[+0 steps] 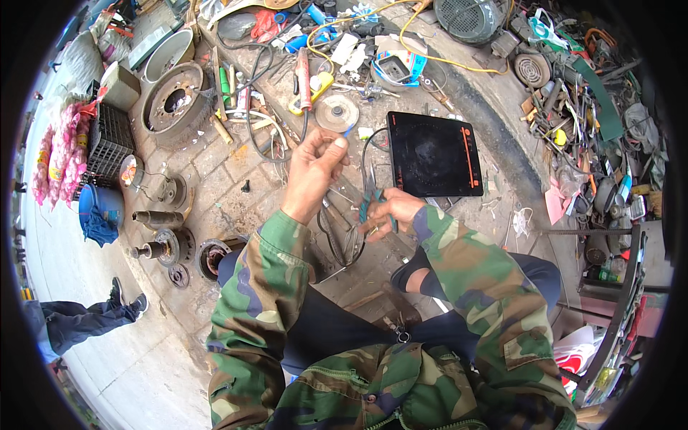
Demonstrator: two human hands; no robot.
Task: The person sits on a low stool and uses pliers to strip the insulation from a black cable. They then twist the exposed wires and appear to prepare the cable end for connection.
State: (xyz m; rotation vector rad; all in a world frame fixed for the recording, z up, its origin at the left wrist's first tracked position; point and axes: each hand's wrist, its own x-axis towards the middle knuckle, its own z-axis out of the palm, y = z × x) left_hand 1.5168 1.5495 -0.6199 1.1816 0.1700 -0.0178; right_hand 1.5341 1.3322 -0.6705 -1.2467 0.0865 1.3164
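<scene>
My left hand (pixel 315 170) is closed, thumb against the fingers, pinching a thin blue wire (pixel 348 132) whose end sticks up past the thumb. Lower and to the right, my right hand (pixel 396 208) is wrapped round the teal handles of a pair of scissors (pixel 368 196), their narrow blades pointing away from me. A black induction cooktop (pixel 433 156) lies just beyond my right hand, its dark cable (pixel 365 153) curving off its left side. Beyond my left hand is a round grinding disc (pixel 337 113). How much wire my left hand hides, I cannot tell.
A red-handled tool (pixel 303 80) and a yellow tool (pixel 314 93) lie ahead. Metal motor parts (pixel 166 247), a wheel rim (pixel 178 100) and a black crate (pixel 109 136) stand left. Piled scrap (pixel 573 129) and a metal frame (pixel 622 304) flank the right. Someone's legs (pixel 89 320) show at left.
</scene>
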